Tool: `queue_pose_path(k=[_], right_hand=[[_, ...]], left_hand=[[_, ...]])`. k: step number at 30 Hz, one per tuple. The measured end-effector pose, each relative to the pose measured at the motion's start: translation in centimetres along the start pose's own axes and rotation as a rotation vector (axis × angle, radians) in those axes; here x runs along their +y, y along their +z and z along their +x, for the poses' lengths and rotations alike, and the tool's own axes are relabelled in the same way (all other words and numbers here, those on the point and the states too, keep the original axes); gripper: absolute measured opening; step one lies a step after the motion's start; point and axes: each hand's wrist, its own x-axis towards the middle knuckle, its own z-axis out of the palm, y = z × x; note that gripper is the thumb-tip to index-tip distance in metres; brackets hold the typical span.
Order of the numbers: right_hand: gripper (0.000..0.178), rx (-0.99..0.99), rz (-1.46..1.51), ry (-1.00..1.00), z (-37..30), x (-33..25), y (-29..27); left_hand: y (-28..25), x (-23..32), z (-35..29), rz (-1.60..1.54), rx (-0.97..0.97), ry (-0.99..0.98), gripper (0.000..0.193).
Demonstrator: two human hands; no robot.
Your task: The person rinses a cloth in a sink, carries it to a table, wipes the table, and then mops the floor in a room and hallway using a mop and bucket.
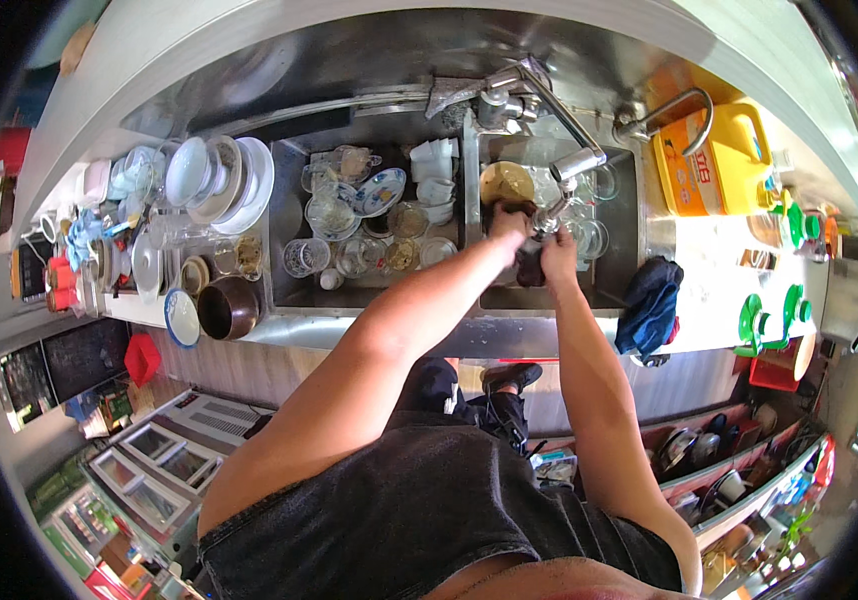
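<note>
Both my hands are together in the right sink basin (pixel 613 290), below the faucet (pixel 577 163). My left hand (pixel 511 232) is closed on a dark, wet-looking cloth (pixel 529 268), part of which shows beyond its fingers. My right hand (pixel 558 256) is curled in beside it, against the cloth and a shiny wet patch under the spout. What its fingers grip is hidden. A round yellowish-tan dish (pixel 506 183) lies just past my left hand. Clear glassware (pixel 594 238) stands along the basin's right side, near my right hand.
The left basin (pixel 294 293) holds glasses, white cups and a patterned oval plate (pixel 380 192). Stacked white plates (pixel 257 185) and a dark metal pot (pixel 229 307) crowd the left counter. At right are a yellow jug (pixel 744 160), a second tap (pixel 697 97) and dark blue cloth (pixel 651 305).
</note>
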Motion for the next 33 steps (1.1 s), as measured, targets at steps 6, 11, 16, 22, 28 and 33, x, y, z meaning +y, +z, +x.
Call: queue_pose_path(k=[6, 11, 16, 22, 28, 33], right_hand=[[0.038, -0.002, -0.220, -0.158, -0.7, -0.8, 3.8], [0.035, 0.181, -0.286, 0.227, 1.6, -1.1, 2.4], [0.025, 0.094, -0.535, 0.004, 0.1, -1.5, 1.7], [0.028, 0.102, 0.122, 0.104, 1.4, -4.3, -2.1], [0.023, -0.125, 0.313, 0.287, 0.4, -2.7, 1.2], [0.028, 0.130, -0.012, 0.229, 2.1, 0.7, 0.6]], left_hand=[[-0.6, 1.1, -2.8, -0.672, 0.220, 0.053, 0.043], [0.0, 0.2, -3.8, -0.070, 0.036, 0.008, 0.074], [-1.0, -2.4, 0.4, -0.106, 0.319, 0.194, 0.047], [-1.5, -1.8, -2.9, -0.727, 0.033, 0.072, 0.029], [-1.8, 0.9, -2.2, -0.906, 0.039, -0.291, 0.034], [1.8, -0.9, -1.5, -0.452, 0.161, -0.062, 0.061]])
